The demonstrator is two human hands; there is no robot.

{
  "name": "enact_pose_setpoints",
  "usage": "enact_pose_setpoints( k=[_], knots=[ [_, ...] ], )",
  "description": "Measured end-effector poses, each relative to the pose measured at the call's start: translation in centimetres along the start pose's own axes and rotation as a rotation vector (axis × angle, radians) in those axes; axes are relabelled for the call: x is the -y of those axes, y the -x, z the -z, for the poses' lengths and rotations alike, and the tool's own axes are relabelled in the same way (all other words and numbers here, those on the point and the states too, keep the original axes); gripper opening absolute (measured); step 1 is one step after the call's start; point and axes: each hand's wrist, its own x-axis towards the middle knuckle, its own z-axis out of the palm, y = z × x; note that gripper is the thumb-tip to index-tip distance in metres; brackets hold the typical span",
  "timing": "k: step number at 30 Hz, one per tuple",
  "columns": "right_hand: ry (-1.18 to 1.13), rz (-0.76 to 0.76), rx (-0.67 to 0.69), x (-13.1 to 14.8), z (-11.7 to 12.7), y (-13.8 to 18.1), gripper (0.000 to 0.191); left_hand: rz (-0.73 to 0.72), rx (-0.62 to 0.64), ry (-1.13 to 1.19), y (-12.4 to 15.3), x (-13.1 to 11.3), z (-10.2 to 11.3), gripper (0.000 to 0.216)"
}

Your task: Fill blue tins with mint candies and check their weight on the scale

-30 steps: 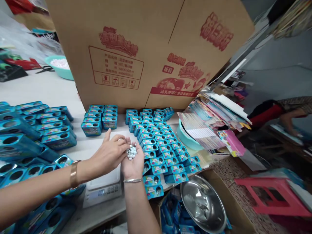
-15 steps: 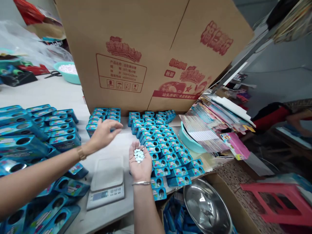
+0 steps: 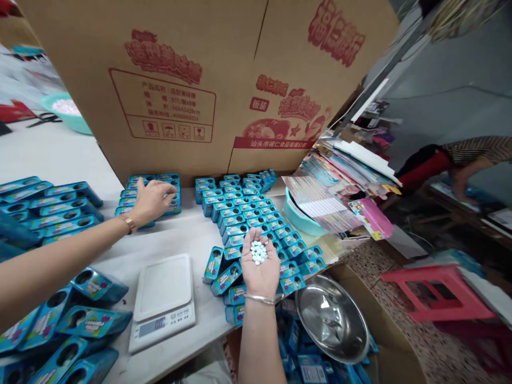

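Head view: white candies (image 3: 259, 252) lie cupped in the right hand (image 3: 262, 273).

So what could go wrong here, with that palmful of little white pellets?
The right hand lies open, palm up, so the white pellets could roll off among the blue tins below. The left hand, reaching onto the small stack of tins by the cardboard box, might knock it askew.

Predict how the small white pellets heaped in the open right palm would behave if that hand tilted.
The white pellets look small, rounded and loose, so they would probably roll and scatter. They lie uncovered on the flat right hand, so a slight tilt likely spills them.
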Motion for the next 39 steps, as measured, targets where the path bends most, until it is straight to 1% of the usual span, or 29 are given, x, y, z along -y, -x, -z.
enact_pose_setpoints(
  k=[2, 4, 7, 9, 10, 12, 15, 17, 20, 23, 25, 27, 30, 31, 32, 33, 34, 35, 36, 37, 39],
  knots=[
    [-0.019, 0.007, -0.005, 0.4, 0.1, -0.1, 0.023, -0.032, 0.063, 0.030, 1.9, -2.1, -0.2, 0.044],
    [-0.026, 0.009, -0.002, 0.4, 0.2, 0.0, 0.024, -0.089, 0.162, 0.078, 4.4, -5.0, -0.8, 0.049],
    [0.023, 0.013, 0.029, 0.0, 0.3, 0.4, 0.023, -0.138, 0.294, 0.123, 7.9, -9.5, -2.0, 0.077],
    [0.053, 0.008, 0.050, -0.3, 0.3, 0.7, 0.022, -0.134, 0.423, 0.109, 9.4, -11.8, -2.8, 0.087],
    [0.058, 0.003, 0.055, -0.4, 0.3, 0.9, 0.022, -0.127, 0.468, 0.102, 9.7, -12.6, -3.2, 0.088],
    [0.055, -0.003, 0.046, -0.3, 0.4, 1.3, 0.022, -0.114, 0.518, 0.096, 9.8, -13.2, -3.9, 0.078],
    [0.040, -0.008, 0.019, -0.1, 0.4, 1.9, 0.022, -0.100, 0.519, 0.090, 9.4, -12.9, -4.0, 0.051],
    [0.044, -0.010, 0.020, 0.0, 0.4, 2.2, 0.022, -0.095, 0.481, 0.072, 9.3, -12.3, -3.0, 0.043],
    [0.060, -0.017, 0.025, -0.5, 0.5, 2.4, 0.021, -0.110, 0.422, 0.046, 9.9, -11.1, 0.0, 0.049],
    [0.067, -0.076, 0.051, -1.7, 0.5, 2.4, 0.021, -0.156, 0.394, 0.020, 11.6, -9.8, 3.2, 0.038],
    [0.077, -0.143, 0.122, -2.9, 0.5, 2.4, 0.020, -0.199, 0.398, -0.021, 12.8, -8.9, 4.4, 0.029],
    [0.098, -0.197, 0.191, -4.1, 0.4, 2.4, 0.019, -0.225, 0.431, -0.072, 14.0, -8.2, 4.6, 0.027],
    [0.147, -0.222, 0.222, -5.8, 0.1, 2.5, 0.020, -0.195, 0.499, -0.094, 15.3, -7.4, 4.3, 0.031],
    [0.163, -0.226, 0.218, -6.2, 0.0, 2.5, 0.021, -0.179, 0.510, -0.077, 15.5, -7.1, 4.3, 0.035],
    [0.176, -0.228, 0.214, -6.6, 0.0, 2.5, 0.022, -0.168, 0.501, -0.051, 15.7, -6.8, 4.4, 0.044],
    [0.189, -0.229, 0.211, -7.0, 0.0, 2.5, 0.023, -0.160, 0.466, -0.025, 15.8, -6.5, 4.6, 0.060],
    [0.203, -0.232, 0.211, -7.4, -0.1, 2.4, 0.023, -0.154, 0.405, -0.007, 15.8, -6.1, 5.0, 0.081],
    [0.216, -0.236, 0.209, -7.7, -0.1, 2.4, 0.023, -0.147, 0.330, 0.005, 15.9, -5.6, 5.5, 0.103],
    [0.224, -0.244, 0.203, -8.0, -0.1, 2.3, 0.023, -0.136, 0.255, 0.013, 15.9, -5.1, 6.0, 0.121],
    [0.226, -0.253, 0.190, -8.4, -0.1, 2.2, 0.022, -0.120, 0.198, 0.021, 16.0, -4.6, 6.4, 0.132],
    [0.210, -0.279, 0.139, -9.0, -0.2, 2.1, 0.020, -0.089, 0.161, 0.054, 16.3, -3.6, 7.0, 0.139]
  ],
)
